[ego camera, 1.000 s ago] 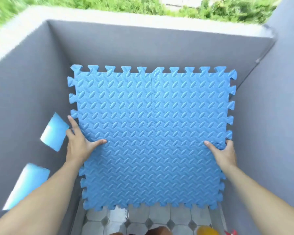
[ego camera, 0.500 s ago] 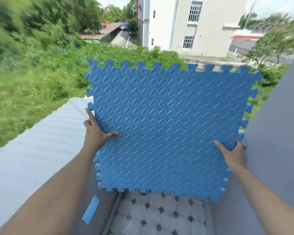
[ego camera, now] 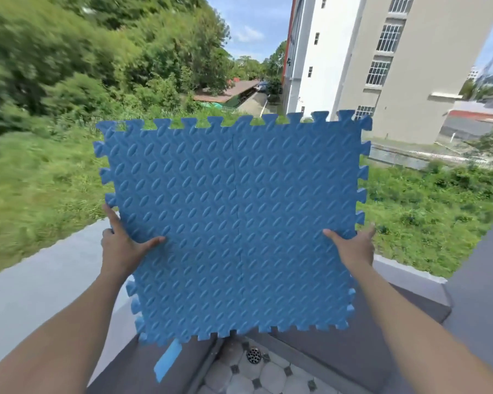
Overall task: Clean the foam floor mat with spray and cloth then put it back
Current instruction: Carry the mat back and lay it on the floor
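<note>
A blue foam floor mat (ego camera: 234,223) with puzzle-tooth edges and a raised oval pattern is held up in the air in front of me, its face towards me. My left hand (ego camera: 123,245) grips its left edge, thumb on the front and fingers behind. My right hand (ego camera: 353,245) grips its right edge the same way. The mat's top reaches above the balcony wall, against the grass and buildings beyond. No spray bottle or cloth is in view.
A grey balcony parapet (ego camera: 40,280) runs along the left and continues at the far right (ego camera: 410,282). Below the mat lies a tiled floor (ego camera: 256,376) with a round drain (ego camera: 253,355). A blue strip (ego camera: 168,359) sits on the left wall's inner face.
Both hands have lifted the mat from low inside the grey-walled balcony to above the parapet. The view has swung upward to the grass, trees and buildings.
</note>
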